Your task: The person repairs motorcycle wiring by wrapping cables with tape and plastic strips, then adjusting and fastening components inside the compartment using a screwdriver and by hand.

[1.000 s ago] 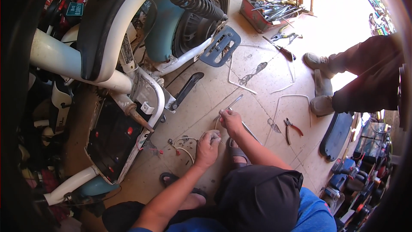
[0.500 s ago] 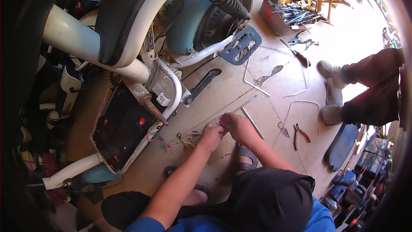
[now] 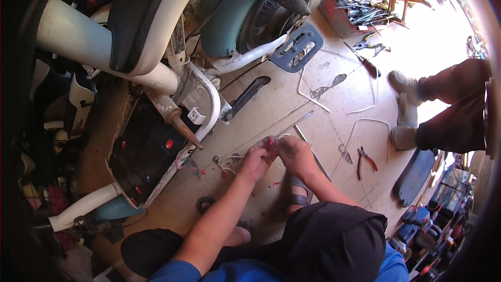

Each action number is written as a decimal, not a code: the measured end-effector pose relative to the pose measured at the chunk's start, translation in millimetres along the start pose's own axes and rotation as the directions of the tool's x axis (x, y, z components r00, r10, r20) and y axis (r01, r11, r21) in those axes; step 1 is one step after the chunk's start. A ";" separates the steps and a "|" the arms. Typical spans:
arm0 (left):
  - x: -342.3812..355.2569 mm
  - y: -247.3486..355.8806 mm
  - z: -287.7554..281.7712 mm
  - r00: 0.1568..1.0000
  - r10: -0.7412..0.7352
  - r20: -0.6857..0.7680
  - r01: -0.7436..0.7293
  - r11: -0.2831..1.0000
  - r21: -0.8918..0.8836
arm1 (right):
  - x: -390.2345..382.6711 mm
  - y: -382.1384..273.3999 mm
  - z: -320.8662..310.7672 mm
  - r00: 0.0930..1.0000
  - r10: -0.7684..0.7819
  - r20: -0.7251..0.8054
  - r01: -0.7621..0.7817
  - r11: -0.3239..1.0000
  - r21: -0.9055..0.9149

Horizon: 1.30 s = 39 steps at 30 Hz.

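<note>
Right of a white-framed bike (image 3: 162, 80), above the tiled floor (image 3: 250, 117), a left hand (image 3: 257, 162), grip closed, pinches a small red piece (image 3: 271, 140); the right hand (image 3: 295, 155) curls beside it, its hold unclear.

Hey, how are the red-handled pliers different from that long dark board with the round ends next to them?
The red-handled pliers look much smaller than the long dark board. The pliers have two handles spread apart, while the board is one long, wide piece. The pliers show bright red, but the board is dark all over. Both are down on the floor, and neither is in a hand.
</note>
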<state>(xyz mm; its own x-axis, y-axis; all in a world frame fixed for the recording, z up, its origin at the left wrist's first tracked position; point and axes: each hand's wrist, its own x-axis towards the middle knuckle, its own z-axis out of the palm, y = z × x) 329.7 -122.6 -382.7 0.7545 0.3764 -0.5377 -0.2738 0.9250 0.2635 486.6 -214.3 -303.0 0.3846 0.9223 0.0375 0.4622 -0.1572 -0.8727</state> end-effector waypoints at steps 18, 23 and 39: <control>14.1 0.7 -5.6 0.991 0.025 -0.129 0.009 0.967 0.253 | 3.6 54.4 -15.7 0.736 0.664 -0.136 -0.503 0.670 0.546; 28.8 21.7 -31.2 0.857 0.327 -0.400 0.291 0.334 0.897 | -14.7 136.5 -35.0 0.682 0.640 -0.354 -0.521 0.765 0.377; 50.4 38.9 -25.3 0.865 0.430 0.258 0.047 -0.581 0.813 | 31.7 212.1 -188.9 0.814 0.256 -0.521 -0.525 0.709 -0.472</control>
<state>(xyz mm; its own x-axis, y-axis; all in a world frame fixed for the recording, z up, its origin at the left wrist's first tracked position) 341.9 -66.3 -419.8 0.6886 0.7104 -0.1456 0.6792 -0.5614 0.4727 747.8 -285.1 -394.9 0.8477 0.5270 0.0604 0.5027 -0.7619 -0.4084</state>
